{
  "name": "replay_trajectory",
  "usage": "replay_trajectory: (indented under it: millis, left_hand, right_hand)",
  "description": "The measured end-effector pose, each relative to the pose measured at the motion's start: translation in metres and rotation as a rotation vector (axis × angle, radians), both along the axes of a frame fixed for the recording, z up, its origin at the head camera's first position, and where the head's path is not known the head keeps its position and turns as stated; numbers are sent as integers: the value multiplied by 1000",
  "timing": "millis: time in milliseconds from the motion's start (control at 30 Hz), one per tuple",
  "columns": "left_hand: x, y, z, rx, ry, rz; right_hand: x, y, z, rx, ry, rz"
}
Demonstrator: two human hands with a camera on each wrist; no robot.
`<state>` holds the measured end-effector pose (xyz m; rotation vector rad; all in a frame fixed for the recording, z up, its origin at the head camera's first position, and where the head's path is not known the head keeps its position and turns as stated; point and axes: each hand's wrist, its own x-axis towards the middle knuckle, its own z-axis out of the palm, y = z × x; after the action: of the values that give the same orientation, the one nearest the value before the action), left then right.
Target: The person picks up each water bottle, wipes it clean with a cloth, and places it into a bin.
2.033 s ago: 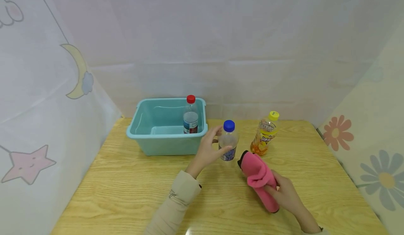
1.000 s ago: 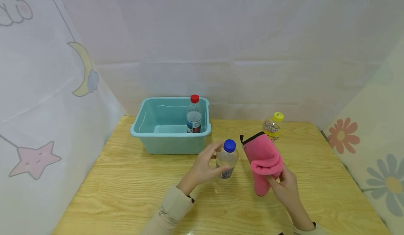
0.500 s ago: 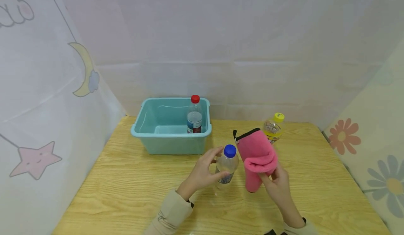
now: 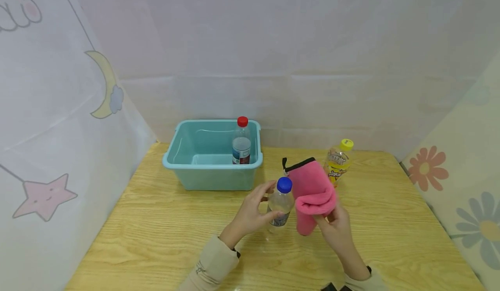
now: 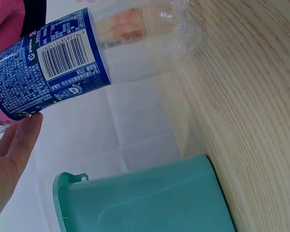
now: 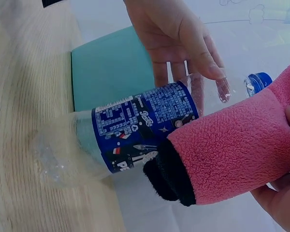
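My left hand [image 4: 250,215] grips a clear plastic bottle [image 4: 280,205] with a blue cap near its shoulder, thumb on the near side. The bottle is upright, and its blue printed label [image 5: 48,65] shows in the left wrist view. My right hand [image 4: 339,232] holds a folded pink cloth [image 4: 312,186] with black edging and a small black loop. In the head view the cloth stands close at the bottle's right side. In the right wrist view the cloth [image 6: 241,145] overlaps the bottle's label and upper part. Some right-hand fingers are hidden behind the cloth.
A teal basin [image 4: 212,178] stands at the back left of the wooden table [image 4: 156,239]. Inside it, on the right, is a red-capped bottle [image 4: 241,147]. A yellow-capped bottle [image 4: 337,163] stands behind the cloth, partly covered by it. Printed sheets hang around the table.
My left hand has brought the blue-capped bottle nearer to me. My right hand has raised the pink cloth and then moved it left, up beside the bottle.
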<state>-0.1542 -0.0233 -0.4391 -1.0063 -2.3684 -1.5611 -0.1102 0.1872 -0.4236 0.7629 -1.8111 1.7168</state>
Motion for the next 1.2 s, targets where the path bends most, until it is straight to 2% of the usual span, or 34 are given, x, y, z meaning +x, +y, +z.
replay_trajectory:
  millis: [167, 433, 767, 1033, 1200]
  left_hand:
    - [-1, 2, 1, 6, -1, 0]
    - [-2, 3, 2, 10, -7, 4]
    - [-3, 2, 3, 19, -9, -11]
    - [-4, 1, 2, 22, -1, -14]
    - [-4, 1, 0, 35, -13, -23]
  right_hand:
    - [0, -4, -1, -4, -21, 28]
    - [0, -7, -3, 6, -78, 3]
    - [2, -7, -11, -39, -323, -13]
    - [2, -7, -22, -129, -393, 65]
    - [1, -8, -29, -167, -469, 50]
